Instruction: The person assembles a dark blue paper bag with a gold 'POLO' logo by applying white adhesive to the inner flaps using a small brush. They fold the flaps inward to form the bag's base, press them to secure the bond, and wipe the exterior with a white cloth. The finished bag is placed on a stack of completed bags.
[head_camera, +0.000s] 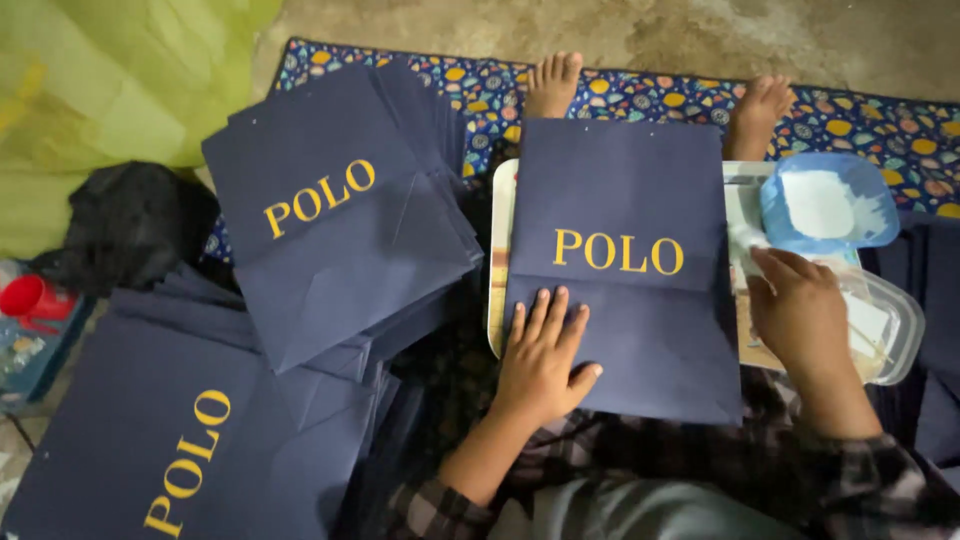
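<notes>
A flat navy paper bag (625, 265) lies on a tray (497, 260) across the lap — light, thin, easily creased. The left hand (540, 355) presses it, fingers spread flat; the right hand (800, 315) curls loosely over a clear plastic container (890, 330), gripping nothing visible. Best lifted by an edge.

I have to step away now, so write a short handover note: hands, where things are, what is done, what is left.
Left hand: flat, palm down on the navy paper bag lying on a tray.
Right hand: at the clear container beside the blue bowl of white paste; grip unclear.
Done: stacks of flat navy bags at left.
Left: this bag is in hand.
</notes>
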